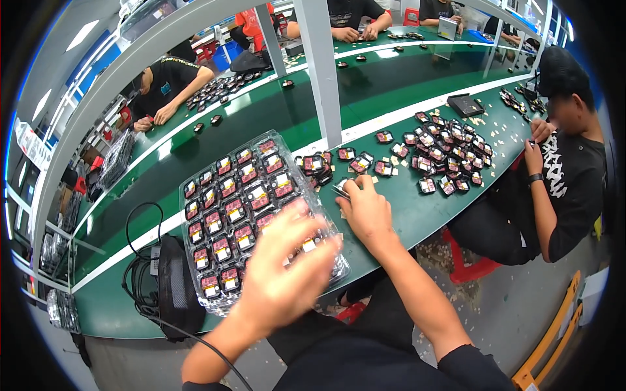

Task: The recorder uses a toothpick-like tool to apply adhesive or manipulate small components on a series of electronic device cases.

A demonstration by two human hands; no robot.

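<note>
A clear plastic blister tray (193, 287) lies on the green bench in front of me, with rows of small black square cases with pink-and-white labels (244, 236) in its pockets. My left hand (283, 270) hangs over the tray's near right part, blurred by motion, its fingers apart and nothing visible in them. It hides several pockets. To the right of the tray, my right hand (366, 212) is closed at the fingertips on a small dark piece with a pale edge (340, 189), partly hidden by the fingers. Several loose cases (383, 169) lie just beyond that hand.
A large heap of cases (450, 153) and scattered pale scraps lie to the right, near a black open box (465, 105). A person (561, 150) sits at the right. A black pouch (179, 287) with cables is left of the tray. A white post (317, 72) rises beyond.
</note>
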